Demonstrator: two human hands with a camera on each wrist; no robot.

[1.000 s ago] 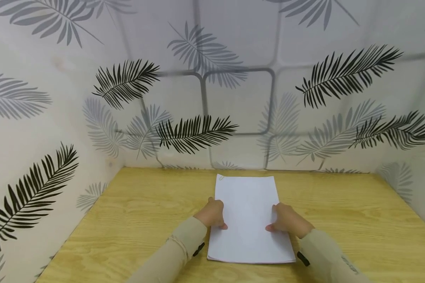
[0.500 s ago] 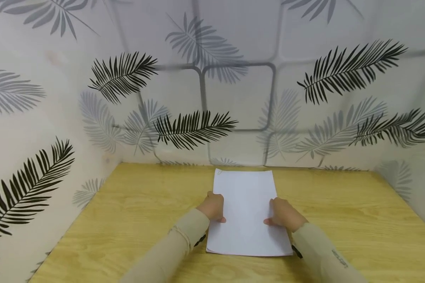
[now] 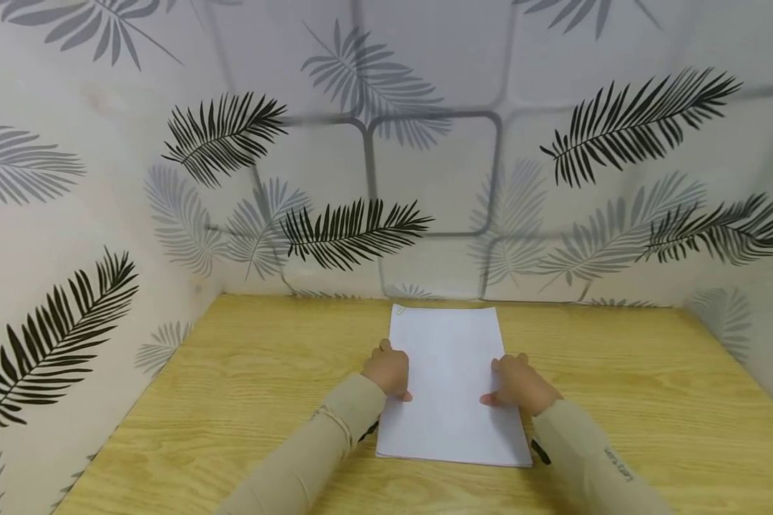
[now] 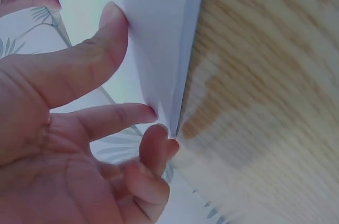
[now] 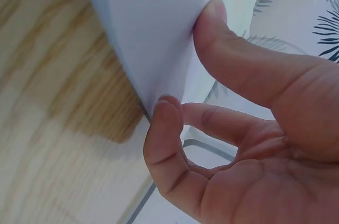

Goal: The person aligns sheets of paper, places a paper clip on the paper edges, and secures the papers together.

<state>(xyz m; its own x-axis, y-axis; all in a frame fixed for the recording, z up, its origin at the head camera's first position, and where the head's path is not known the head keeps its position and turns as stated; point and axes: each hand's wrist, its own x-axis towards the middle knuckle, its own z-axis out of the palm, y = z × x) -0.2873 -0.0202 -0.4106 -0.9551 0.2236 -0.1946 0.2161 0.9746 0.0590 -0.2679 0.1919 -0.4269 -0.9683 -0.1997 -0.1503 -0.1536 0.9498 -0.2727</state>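
Note:
A stack of white paper (image 3: pixel 447 429) lies upright to the viewer on the wooden table, with a small yellowish clip (image 3: pixel 400 310) at its far left corner. My left hand (image 3: pixel 389 370) holds its left long edge, thumb on the top sheet and index finger against the side. Opposite it, my right hand (image 3: pixel 518 383) grips the right long edge the same way, thumb on top. Both wrist views show the paper's side (image 4: pixel 164 38) as a thick pale band, the other fingers curled beside the lower edge. Black straps show under both beige sleeves.
The light wood table (image 3: pixel 264 372) runs back to a wall (image 3: pixel 438 179) covered with a leaf-patterned sheet. More of that leaf pattern (image 3: pixel 58 343) rises along the left side, and again on the right.
The head view has tilted down slightly, shifting the whole scene up. Both hands have slid a little along the paper edges, their knuckles shifting. The stack stays in place on the table.

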